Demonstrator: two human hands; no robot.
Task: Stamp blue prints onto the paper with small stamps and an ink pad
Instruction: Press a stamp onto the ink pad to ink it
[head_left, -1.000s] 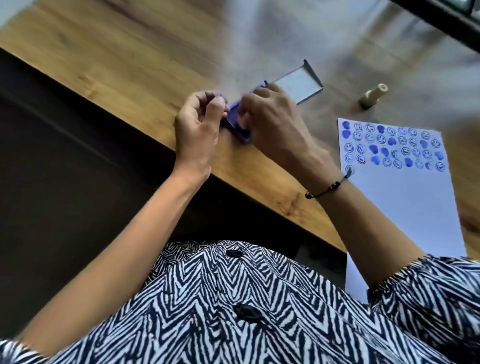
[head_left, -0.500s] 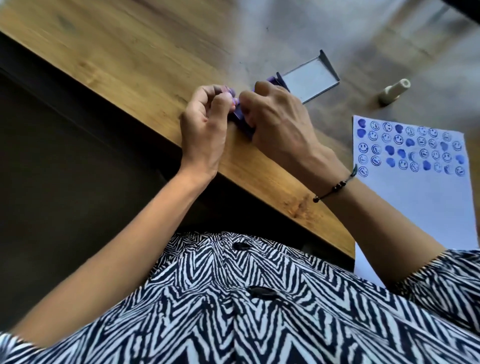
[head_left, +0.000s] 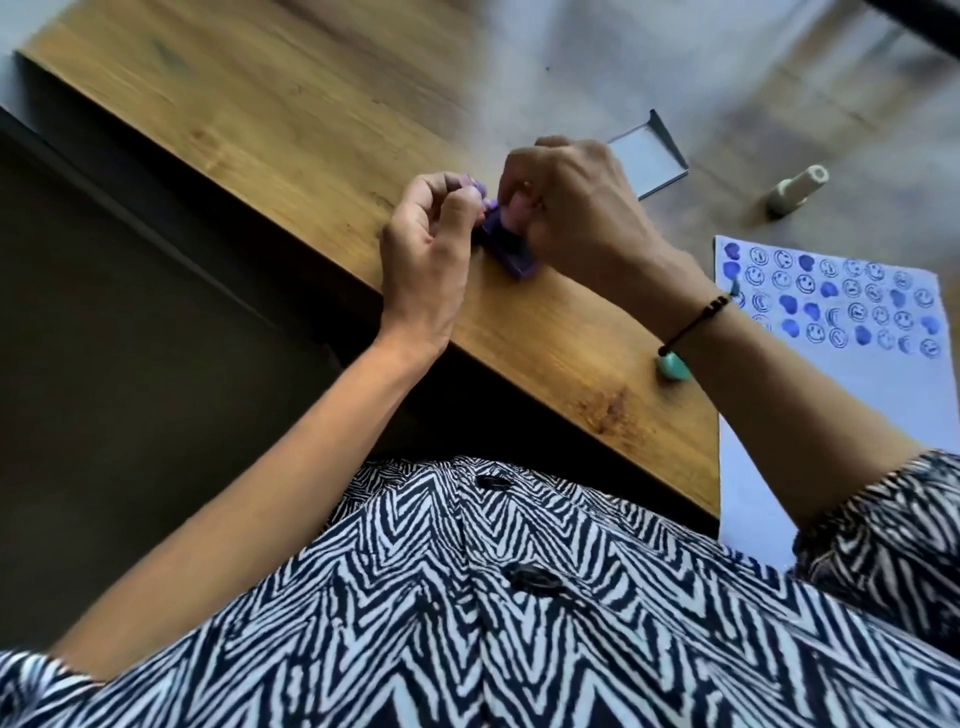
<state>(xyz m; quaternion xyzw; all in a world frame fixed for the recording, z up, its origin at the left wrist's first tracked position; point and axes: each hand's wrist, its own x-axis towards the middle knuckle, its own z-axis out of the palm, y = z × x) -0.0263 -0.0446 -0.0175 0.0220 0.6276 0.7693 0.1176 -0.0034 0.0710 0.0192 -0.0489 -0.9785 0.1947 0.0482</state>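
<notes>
We bent over the pad (head_left: 511, 249), left hand (head_left: 431, 249) curled at its edge, right hand (head_left: 576, 208) pinching something unseen onto it; the paper (head_left: 852, 415) lay well right. Ink-wet fingers, we judged, could smudge it.

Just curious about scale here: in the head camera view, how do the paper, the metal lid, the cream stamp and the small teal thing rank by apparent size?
1. paper
2. metal lid, partly hidden by a hand
3. cream stamp and teal thing: too alike, the teal one partly hidden
</notes>
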